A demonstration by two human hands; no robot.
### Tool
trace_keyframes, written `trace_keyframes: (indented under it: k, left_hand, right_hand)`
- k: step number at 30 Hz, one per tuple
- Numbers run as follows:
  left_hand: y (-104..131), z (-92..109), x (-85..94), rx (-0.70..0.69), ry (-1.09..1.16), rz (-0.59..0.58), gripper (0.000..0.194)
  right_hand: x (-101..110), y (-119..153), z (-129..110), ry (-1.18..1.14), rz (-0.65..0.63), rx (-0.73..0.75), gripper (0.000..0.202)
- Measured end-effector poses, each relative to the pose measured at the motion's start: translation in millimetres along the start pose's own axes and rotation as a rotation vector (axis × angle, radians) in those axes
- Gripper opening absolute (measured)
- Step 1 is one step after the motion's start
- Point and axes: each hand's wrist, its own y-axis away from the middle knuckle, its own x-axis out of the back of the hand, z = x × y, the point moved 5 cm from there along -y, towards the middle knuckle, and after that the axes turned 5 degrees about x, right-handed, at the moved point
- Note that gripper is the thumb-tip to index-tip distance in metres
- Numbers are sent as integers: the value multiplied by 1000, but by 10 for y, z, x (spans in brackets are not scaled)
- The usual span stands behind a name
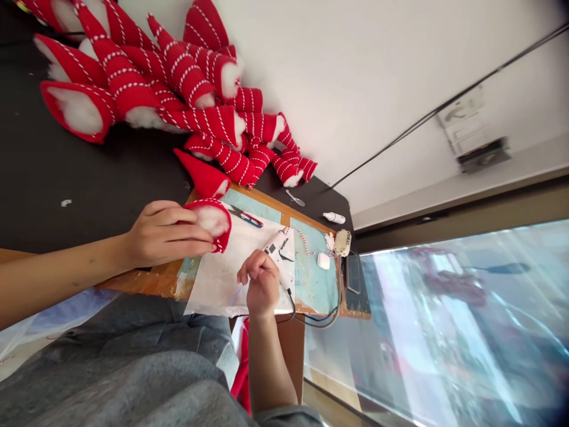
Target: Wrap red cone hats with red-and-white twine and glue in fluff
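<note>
My left hand (pixel 166 234) is wrapped round a red felt cone (pixel 226 228), its wide end facing right and packed with white stuffing. Bent fingers close my right hand (pixel 261 279), which hovers over a white sheet (pixel 213 279); whether anything is pinched in it is hidden. Just beyond that hand lies a white glue gun (pixel 278 240) with a black cord. Thread snips (pixel 246 217) rest on the sheet's far edge. A plain red cone (pixel 203 173) stuffed with white lies just beyond my left hand.
Several red cones wound with red-and-white cord (pixel 186 71) are heaped along the wall on the dark table (pixel 89 190). Toward the right are a spoon (pixel 294 198), a small white bottle (pixel 333 217), twisted cord (pixel 303 237), a white plug (pixel 323 261) and cables. A glass pane (pixel 444 332) stands beyond the table.
</note>
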Motion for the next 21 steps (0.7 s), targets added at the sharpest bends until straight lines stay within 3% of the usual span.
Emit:
trace_keyframes:
  k: [3,7,12,21]
  left_hand:
    - [-1,5,-3,-1,-13,20,31]
    - [-29,15,12,-24,-26,30,32]
    - [-67,20,21,-18,-40,16,34]
    - [-59,12,26,-6,-26,33,32]
  right_hand:
    - [-3,6,-132,195,-37,119,23]
    - [-130,4,-342,571,-184,312,24]
    - [-258,-15,-357,869,-296,452,34]
    - [-280,-72,-304,727,-285,423,40]
